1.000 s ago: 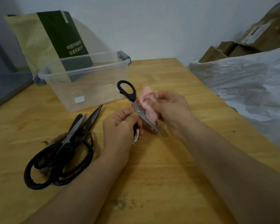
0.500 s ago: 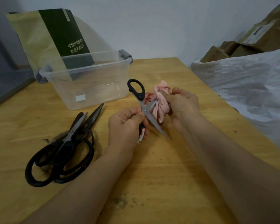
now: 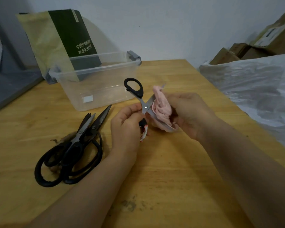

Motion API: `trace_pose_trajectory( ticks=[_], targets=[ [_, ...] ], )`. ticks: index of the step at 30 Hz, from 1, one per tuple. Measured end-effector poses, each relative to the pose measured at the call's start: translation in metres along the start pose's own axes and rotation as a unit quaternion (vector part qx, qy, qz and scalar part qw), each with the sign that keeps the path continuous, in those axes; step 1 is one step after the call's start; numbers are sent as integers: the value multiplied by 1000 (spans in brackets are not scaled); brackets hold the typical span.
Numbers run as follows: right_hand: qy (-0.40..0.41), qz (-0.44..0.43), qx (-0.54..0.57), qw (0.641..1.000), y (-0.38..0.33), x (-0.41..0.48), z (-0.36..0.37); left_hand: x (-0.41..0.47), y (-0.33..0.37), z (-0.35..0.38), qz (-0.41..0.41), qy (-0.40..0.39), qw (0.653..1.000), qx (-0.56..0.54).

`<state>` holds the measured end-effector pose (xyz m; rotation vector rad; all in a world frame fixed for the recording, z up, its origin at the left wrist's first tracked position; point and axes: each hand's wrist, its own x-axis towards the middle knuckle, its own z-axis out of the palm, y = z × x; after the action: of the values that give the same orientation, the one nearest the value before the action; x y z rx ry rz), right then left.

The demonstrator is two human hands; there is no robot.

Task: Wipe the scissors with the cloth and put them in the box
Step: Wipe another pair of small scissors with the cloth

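Head view, left hand (image 3: 125,127) pinching open scissors (image 3: 144,107), right hand (image 3: 190,113) clutching pink cloth (image 3: 161,106) round 1 blade

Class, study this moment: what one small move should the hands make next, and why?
Probably the right hand should draw the pink cloth along the wrapped blade and off its tip. The left hand holds the scissors open, the cloth is bunched over one blade with the tip poking out, and the clear box holds no scissors yet.
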<state>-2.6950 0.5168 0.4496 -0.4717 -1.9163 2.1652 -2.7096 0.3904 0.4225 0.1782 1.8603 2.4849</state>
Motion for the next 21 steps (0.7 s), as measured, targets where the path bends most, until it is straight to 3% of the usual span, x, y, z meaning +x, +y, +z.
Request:
trace_pose_trajectory(
  ticks=[7, 15, 21],
  targets=[
    [-57, 17, -45, 997, 12, -6, 10, -3, 0, 0, 20, -37, 999, 3],
    [-128, 56, 6, 990, 5, -7, 1, -3, 4, -2, 9, -22, 999, -23],
    [-79, 10, -14, 997, 14, -8, 11, -5, 4, 3, -31, -22, 999, -16]
  ],
)
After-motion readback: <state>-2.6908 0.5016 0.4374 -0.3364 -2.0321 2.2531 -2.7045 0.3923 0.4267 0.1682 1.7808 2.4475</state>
